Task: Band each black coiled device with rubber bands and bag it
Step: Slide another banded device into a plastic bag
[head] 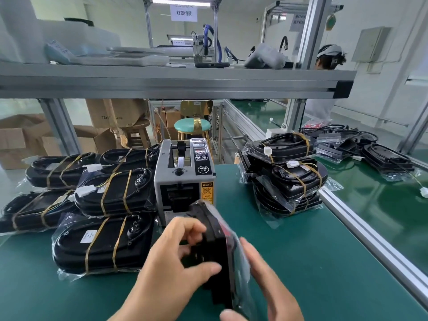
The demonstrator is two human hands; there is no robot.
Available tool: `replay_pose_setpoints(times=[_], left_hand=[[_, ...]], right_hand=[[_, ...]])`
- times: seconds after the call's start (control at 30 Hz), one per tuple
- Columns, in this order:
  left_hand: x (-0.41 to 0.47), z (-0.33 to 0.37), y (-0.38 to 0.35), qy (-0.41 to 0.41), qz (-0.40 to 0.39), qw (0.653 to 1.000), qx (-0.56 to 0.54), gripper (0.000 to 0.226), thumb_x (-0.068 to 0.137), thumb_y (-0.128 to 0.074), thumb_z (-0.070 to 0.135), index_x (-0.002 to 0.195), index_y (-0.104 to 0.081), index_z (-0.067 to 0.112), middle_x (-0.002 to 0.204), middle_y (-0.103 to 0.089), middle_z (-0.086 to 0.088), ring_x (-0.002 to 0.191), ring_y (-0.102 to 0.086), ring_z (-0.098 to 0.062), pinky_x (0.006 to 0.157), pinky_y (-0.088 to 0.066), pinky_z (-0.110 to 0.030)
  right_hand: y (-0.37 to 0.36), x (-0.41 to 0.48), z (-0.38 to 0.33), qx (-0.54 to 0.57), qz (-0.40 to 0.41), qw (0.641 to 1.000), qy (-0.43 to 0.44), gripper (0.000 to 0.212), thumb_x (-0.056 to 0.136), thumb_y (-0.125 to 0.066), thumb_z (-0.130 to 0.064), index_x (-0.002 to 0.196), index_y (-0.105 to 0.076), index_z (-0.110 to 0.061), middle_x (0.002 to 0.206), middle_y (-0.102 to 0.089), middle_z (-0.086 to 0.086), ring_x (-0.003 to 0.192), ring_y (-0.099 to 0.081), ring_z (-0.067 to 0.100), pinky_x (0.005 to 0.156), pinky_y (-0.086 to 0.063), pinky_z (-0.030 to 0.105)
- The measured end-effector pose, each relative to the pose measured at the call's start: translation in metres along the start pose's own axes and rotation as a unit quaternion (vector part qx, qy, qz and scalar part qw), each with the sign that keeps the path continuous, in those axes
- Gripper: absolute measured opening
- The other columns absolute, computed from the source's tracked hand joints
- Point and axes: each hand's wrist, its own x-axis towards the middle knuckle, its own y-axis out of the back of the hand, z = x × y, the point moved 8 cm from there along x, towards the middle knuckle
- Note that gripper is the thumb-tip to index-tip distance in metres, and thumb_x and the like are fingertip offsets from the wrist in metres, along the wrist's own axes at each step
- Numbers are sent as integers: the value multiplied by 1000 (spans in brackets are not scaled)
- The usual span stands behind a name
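1. Gripping the black coiled device (pixel 216 249) from the left, the left hand (pixel 176 256) has its fingers curled over the upper edge and its thumb pressed to the near face.
2. That device stands on edge above the green table (pixel 312 262), low in the middle of the view, partly inside a clear bag (pixel 238 256). Motion blur hides its cord and any bands.
3. On the other side, the right hand (pixel 268 281) holds the clear bag, with fairly straight fingers laid along its outer side and the thumb at the near bottom edge.
4. Just behind the hands stands a grey tape dispenser (pixel 185 174) with a yellow caution label.
5. To the left lie the bagged devices (pixel 108 244), each wound with two tan rubber bands, some stacked on others.
6. To the right rises a second pile (pixel 289 179) of banded devices in bags, with white connectors showing on top.
7. Farther right, past an aluminium rail, loose devices (pixel 384 158) lie on a neighbouring green surface.
8. An aluminium shelf (pixel 162 82) crosses overhead; below it are a green stool (pixel 192 126) and cardboard boxes (pixel 20 137).
9. Another person (pixel 328 56) is at the far right, behind the shelf.
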Motion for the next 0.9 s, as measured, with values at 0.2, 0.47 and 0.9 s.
replay_pose_setpoints(times=[0.2, 0.47, 0.9], left_hand=[[-21, -9, -5, -61, 23, 997, 48, 51, 53, -78, 46, 101, -58, 50, 93, -57, 16, 91, -59, -10, 80, -50, -18], [-24, -5, -7, -113, 5, 991, 75, 50, 59, -79, 43, 102, -55, 49, 96, -54, 18, 91, -57, -10, 80, -52, -28], [-12, 18, -16, -194, -87, 971, 109, 42, 75, -84, 28, 108, -58, 32, 100, -54, 15, 93, -59, -14, 80, -52, -26]], right_hand=[[5, -4, -20, -125, 152, 980, 33, 72, 61, -73, -42, 132, -60, -30, 126, -65, -22, 119, -58, -6, 98, -48, 20], [13, 4, -30, -118, 191, 973, 50, 28, 93, -52, -34, 106, -75, -25, 105, -73, -22, 101, -66, -9, 88, -51, 13], [19, 23, -13, -79, 53, 988, -125, 42, 63, -87, -22, 94, -70, -44, 88, -70, -30, 88, -65, -11, 73, -46, 3]])
